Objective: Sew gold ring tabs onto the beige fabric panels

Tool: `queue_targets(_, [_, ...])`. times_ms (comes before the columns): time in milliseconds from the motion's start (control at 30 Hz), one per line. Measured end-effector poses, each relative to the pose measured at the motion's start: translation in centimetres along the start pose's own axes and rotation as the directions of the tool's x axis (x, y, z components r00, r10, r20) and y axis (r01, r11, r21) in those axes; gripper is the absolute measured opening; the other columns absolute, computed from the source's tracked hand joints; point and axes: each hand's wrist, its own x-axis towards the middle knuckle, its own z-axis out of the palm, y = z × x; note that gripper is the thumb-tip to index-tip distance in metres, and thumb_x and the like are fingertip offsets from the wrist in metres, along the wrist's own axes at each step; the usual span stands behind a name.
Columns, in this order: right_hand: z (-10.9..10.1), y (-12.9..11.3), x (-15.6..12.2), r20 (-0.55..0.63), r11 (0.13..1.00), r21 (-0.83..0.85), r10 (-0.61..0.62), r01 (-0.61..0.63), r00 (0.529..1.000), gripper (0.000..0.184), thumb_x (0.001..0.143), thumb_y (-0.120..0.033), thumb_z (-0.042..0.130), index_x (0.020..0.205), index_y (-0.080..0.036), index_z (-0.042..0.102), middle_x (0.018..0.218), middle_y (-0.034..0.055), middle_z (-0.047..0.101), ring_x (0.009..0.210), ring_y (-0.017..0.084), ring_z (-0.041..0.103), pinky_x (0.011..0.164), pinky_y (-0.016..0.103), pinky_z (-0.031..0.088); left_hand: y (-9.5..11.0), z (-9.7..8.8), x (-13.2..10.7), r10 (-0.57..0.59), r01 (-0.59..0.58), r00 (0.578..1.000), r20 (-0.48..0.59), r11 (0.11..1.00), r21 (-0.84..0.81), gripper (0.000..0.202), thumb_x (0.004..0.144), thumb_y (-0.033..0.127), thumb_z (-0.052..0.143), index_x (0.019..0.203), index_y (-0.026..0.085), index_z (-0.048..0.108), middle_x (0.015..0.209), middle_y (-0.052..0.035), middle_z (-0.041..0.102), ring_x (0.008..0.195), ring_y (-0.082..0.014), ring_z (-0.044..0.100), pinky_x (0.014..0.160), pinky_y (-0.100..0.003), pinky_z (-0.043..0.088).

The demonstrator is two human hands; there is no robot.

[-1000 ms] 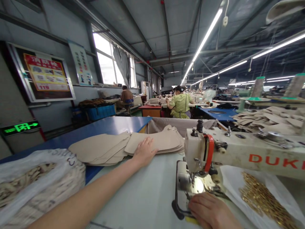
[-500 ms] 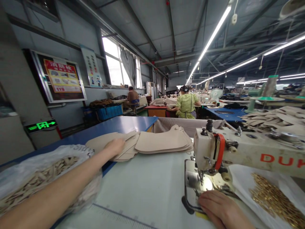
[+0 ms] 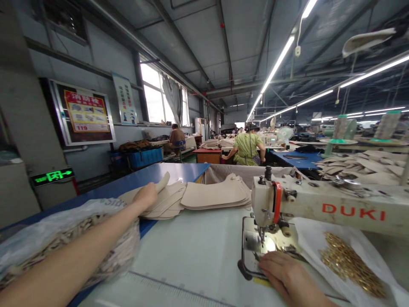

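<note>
My left hand reaches out over beige cut pieces at the table's far left side. Its fingers are closed on one beige piece, whose end sticks up beyond them. Just right of it lies a neat stack of beige pieces. My right hand rests at the front edge of the sewing machine's metal plate, close to the lit needle area. Its fingers are together and bent down; the thumb and whatever may be under the fingertips are hidden.
The white sewing machine head stands at right. Beside it is a white bag with gold metal hardware. A plastic bag of beige strips lies under my left forearm. A person in green sits ahead.
My left hand has drawn slightly left and lifted the end of a beige piece off the pile. My right hand stays at the machine plate. The view has shifted a little.
</note>
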Motion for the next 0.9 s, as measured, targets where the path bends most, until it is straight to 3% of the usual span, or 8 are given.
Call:
queue_targets(133, [-0.2, -0.2, -0.1, 0.011, 1.000, 0.020, 0.018, -0.018, 1.000, 0.026, 0.092, -0.015, 0.040, 0.097, -0.018, 0.065, 0.093, 0.0064, 0.069, 0.087, 0.020, 0.064, 0.080, 0.030, 0.050, 0.9, -3.8, -1.5, -0.091, 0.097, 0.989, -0.115, 0.994, 0.055, 0.028, 0.091, 0.032, 0.049, 0.111, 0.013, 0.055, 0.108, -0.0097, 0.061, 0.092, -0.0215, 0.061, 0.078, -0.041, 0.051])
queue_targets(233, [-0.5, -0.4, 0.0, 0.041, 0.997, 0.053, 0.048, -0.050, 0.998, 0.025, 0.092, -0.014, 0.041, 0.097, -0.019, 0.065, 0.094, 0.0063, 0.068, 0.087, 0.020, 0.063, 0.080, 0.030, 0.050, 2.4, -6.6, -3.2, 0.011, 0.005, 0.985, -0.170, 0.996, 0.090, 0.029, 0.094, 0.020, 0.030, 0.110, 0.011, 0.053, 0.109, -0.0180, 0.059, 0.098, -0.0302, 0.060, 0.078, -0.043, 0.047])
queue_targets(333, [-0.7, -0.5, 0.0, 0.054, 0.995, 0.069, 0.065, -0.068, 0.996, 0.025, 0.093, -0.015, 0.041, 0.097, -0.018, 0.065, 0.095, 0.0068, 0.068, 0.089, 0.020, 0.062, 0.082, 0.031, 0.049, 4.8, -7.2, -6.0, 0.157, -0.144, 0.977, -0.142, 0.984, 0.103, 0.036, 0.091, 0.015, 0.021, 0.110, 0.016, 0.052, 0.109, -0.0189, 0.059, 0.101, -0.0344, 0.059, 0.080, -0.044, 0.043])
queue_targets(467, [-0.8, -0.6, 0.1, 0.072, 0.993, 0.072, 0.083, -0.088, 0.994, 0.024, 0.093, -0.015, 0.041, 0.098, -0.018, 0.064, 0.095, 0.0066, 0.067, 0.089, 0.019, 0.061, 0.082, 0.031, 0.048, 8.7, -3.6, -12.2, 0.340, -0.340, 0.939, 0.044, 0.940, -0.006, 0.030, 0.085, 0.014, 0.033, 0.106, 0.020, 0.054, 0.095, -0.0141, 0.065, 0.089, -0.0318, 0.063, 0.077, -0.042, 0.043])
queue_targets(600, [-0.8, -0.6, 0.2, 0.072, 0.995, 0.046, 0.089, -0.093, 0.993, 0.023, 0.093, -0.015, 0.042, 0.095, -0.018, 0.064, 0.093, 0.0058, 0.067, 0.087, 0.019, 0.060, 0.080, 0.030, 0.047, 12.7, 2.3, -18.8, 0.499, -0.447, 0.830, 0.247, 0.862, -0.238, 0.028, 0.080, 0.016, 0.041, 0.102, 0.026, 0.057, 0.077, -0.0062, 0.069, 0.073, -0.0266, 0.068, 0.064, -0.034, 0.046])
queue_targets(667, [-0.8, -0.7, 0.2, 0.077, 0.995, 0.034, 0.089, -0.092, 0.993, 0.023, 0.094, -0.016, 0.041, 0.094, -0.019, 0.064, 0.091, 0.0055, 0.066, 0.086, 0.018, 0.060, 0.079, 0.029, 0.047, 14.6, 4.4, -21.0, 0.537, -0.378, 0.790, 0.298, 0.807, -0.453, 0.031, 0.082, 0.020, 0.039, 0.109, 0.025, 0.054, 0.081, -0.0074, 0.069, 0.076, -0.0269, 0.067, 0.066, -0.035, 0.047])
queue_targets(767, [-1.0, -0.8, 0.3, 0.081, 0.997, 0.028, 0.076, -0.078, 0.994, 0.024, 0.094, -0.016, 0.040, 0.094, -0.018, 0.064, 0.091, 0.0055, 0.065, 0.086, 0.018, 0.059, 0.079, 0.029, 0.047, 16.5, 5.8, -22.4, 0.557, -0.282, 0.772, 0.305, 0.731, -0.621, 0.038, 0.086, 0.027, 0.035, 0.122, 0.023, 0.047, 0.094, -0.0091, 0.068, 0.083, -0.0251, 0.067, 0.070, -0.034, 0.049])
queue_targets(900, [-1.1, -0.7, 0.4, 0.080, 0.998, 0.029, 0.052, -0.055, 0.995, 0.025, 0.095, -0.018, 0.040, 0.094, -0.019, 0.065, 0.092, 0.0058, 0.066, 0.088, 0.018, 0.058, 0.080, 0.029, 0.047, 16.5, 5.9, -21.4, 0.553, -0.023, 0.686, 0.473, 0.666, -0.745, 0.047, 0.085, 0.032, 0.035, 0.129, 0.017, 0.039, 0.089, -0.0075, 0.065, 0.055, -0.0186, 0.064, 0.049, -0.029, 0.049])
